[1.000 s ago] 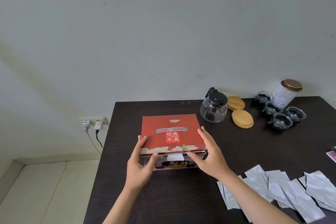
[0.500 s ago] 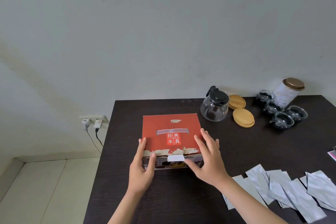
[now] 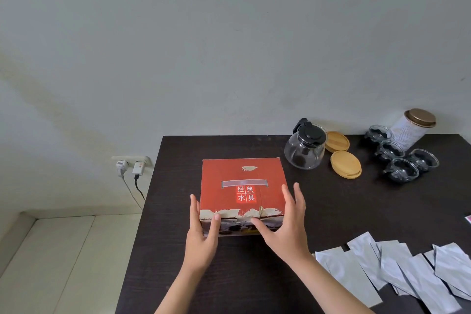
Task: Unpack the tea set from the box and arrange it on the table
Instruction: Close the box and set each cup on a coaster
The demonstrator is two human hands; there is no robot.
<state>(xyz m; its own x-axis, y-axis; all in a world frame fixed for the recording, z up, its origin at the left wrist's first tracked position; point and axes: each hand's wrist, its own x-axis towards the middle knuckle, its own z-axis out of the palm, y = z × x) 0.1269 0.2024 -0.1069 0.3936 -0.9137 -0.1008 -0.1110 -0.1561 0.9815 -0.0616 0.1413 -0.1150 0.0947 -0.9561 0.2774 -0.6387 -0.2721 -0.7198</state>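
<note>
Both hands, left hand (image 3: 201, 234) and right hand (image 3: 285, 224), fingers straight, flank the red cardboard box (image 3: 242, 188), holding nothing. Risk: worn front flap tearing; box sliding on dark surface (image 3: 331, 211).

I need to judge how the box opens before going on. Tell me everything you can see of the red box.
The red box is squarish worn cardboard, lying flat on the dark table, lid closed. A clear strip handle and white characters on red squares mark its top. Paper is torn along the near edge, showing pale patches. The left hand touches its near-left corner, fingers fairly straight; the right hand touches its near-right side, thumb at the front edge.
</note>
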